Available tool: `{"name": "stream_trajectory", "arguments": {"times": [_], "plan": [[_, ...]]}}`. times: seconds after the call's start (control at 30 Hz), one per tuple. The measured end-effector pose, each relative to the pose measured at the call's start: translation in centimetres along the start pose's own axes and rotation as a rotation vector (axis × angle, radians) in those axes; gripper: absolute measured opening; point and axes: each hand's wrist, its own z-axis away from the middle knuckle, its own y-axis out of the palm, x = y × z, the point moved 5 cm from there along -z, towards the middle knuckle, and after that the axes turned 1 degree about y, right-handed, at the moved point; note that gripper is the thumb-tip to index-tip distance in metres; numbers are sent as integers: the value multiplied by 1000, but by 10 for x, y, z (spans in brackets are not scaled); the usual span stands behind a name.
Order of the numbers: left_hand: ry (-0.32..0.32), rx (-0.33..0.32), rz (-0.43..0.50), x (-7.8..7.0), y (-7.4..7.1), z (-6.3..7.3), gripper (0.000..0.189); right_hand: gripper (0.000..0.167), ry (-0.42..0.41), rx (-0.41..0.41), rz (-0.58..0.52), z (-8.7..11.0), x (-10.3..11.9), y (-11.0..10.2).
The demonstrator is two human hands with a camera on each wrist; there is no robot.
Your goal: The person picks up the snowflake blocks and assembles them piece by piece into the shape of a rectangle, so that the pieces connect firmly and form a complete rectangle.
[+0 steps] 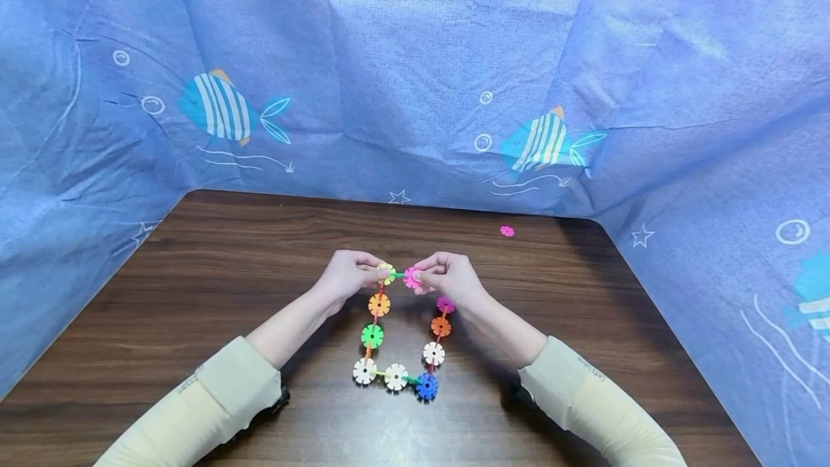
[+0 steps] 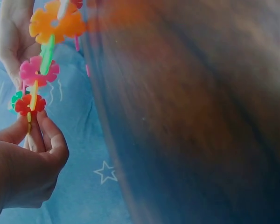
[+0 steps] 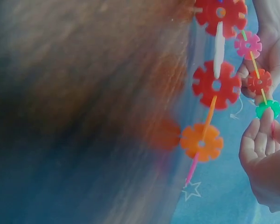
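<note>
Interlocking plastic snowflake discs form a chain in a rough rectangle between the hands. My left hand point(image 1: 342, 281) pinches the yellow disc point(image 1: 387, 274) at the far left corner. Thumb and fingers of my right hand point(image 1: 457, 281) grip a pink disc point(image 1: 411, 278), with a green disc point(image 1: 399, 275) edge-on between the two. Down the left side come an orange disc point(image 1: 379, 305) and a green one; white discs and a blue disc point(image 1: 426, 386) make the near side. A magenta disc point(image 1: 445, 304) tops the right side, beside the right hand. Both wrist views show linked discs, including a red disc point(image 2: 30, 105) and a green disc point(image 3: 268, 109).
A loose pink disc point(image 1: 507, 231) lies toward the back right of the dark wooden table point(image 1: 194, 272). A blue fish-patterned cloth point(image 1: 402, 92) hangs behind and at both sides of the table.
</note>
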Motion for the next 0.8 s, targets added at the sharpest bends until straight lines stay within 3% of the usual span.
{"name": "stream_trajectory", "arguments": {"times": [0.27,0.6,0.8], "plan": [[2,39,21,0,1,-3,25,20,19,22,-9,-4,-4,0],[-16,172,-123,0,10,-8,37,20,39,76,16,-5,-12,-6],[6,202,-173,-1,13,-11,34,25,39,108,45,-5,-11,-8]]}}
